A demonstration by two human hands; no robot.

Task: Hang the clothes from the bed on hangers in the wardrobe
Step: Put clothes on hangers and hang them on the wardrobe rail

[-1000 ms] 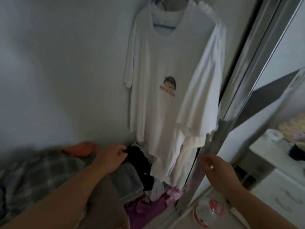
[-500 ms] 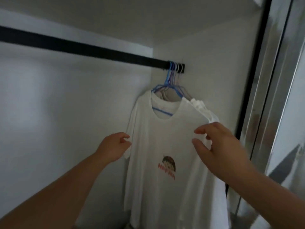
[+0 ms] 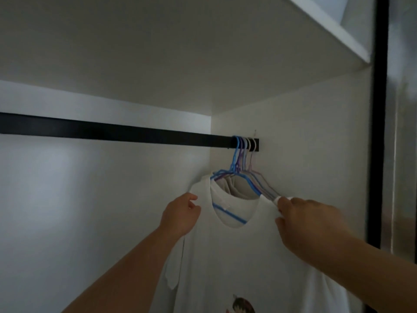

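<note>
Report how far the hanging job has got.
Done: the white T-shirt hangs on a blue hanger on the black rail, beside other hangers. In hand: the left hand and the right hand grip its shoulders, apparently straightening it. Left: cannot tell; the bed is out of view.

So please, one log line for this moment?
white printed T-shirt on blue wire hanger | left hand, right hand at shoulders | black rail

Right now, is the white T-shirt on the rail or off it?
On: the white T-shirt hangs from a blue hanger hooked over the black rail.
</note>
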